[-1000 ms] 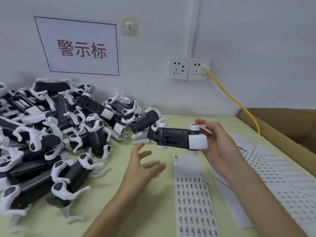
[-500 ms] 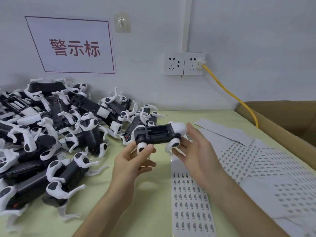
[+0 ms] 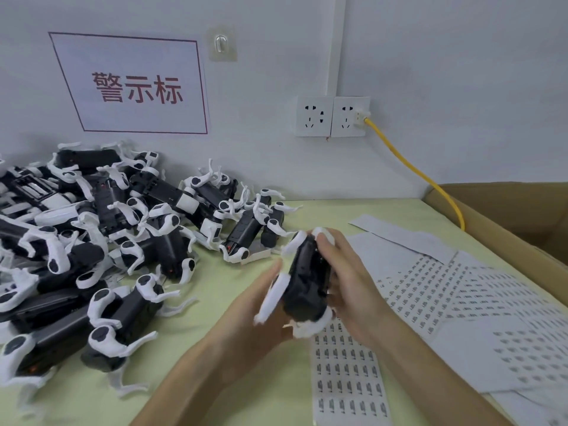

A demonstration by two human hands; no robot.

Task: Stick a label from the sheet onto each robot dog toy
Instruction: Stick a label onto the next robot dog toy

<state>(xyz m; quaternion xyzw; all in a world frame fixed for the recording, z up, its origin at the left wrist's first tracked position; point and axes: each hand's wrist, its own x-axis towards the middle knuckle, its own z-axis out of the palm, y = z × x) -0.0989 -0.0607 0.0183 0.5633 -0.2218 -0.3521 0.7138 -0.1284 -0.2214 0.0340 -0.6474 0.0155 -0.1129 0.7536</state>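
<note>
2 hands, left hand (image 3: 261, 315) and right hand (image 3: 347, 287), gripping robot dog toy (image 3: 304, 284), bare table (image 3: 196, 339) between pile (image 3: 101, 241) and label sheet (image 3: 347, 379)

Between left hand (image 3: 261, 318) and right hand (image 3: 353, 290), one robot dog toy (image 3: 307, 284), held above the table (image 3: 190, 379) and motion-blurred. Left of the left hand and beyond it, a pile of robot dog toys (image 3: 107, 241) heaped on the table against the wall (image 3: 461, 87). Directly below the hands and nearer than them, a label sheet (image 3: 347, 379) flat on the table. Right of the right hand, more label sheets (image 3: 476, 302) overlapping one another. Further right, a cardboard box (image 3: 522, 216) at the table's edge. Beyond the hands on the wall, a sign (image 3: 135, 84), a hook (image 3: 222, 44), two sockets (image 3: 332, 116), with a cable (image 3: 415, 173) running from the right socket down behind the box.
</note>
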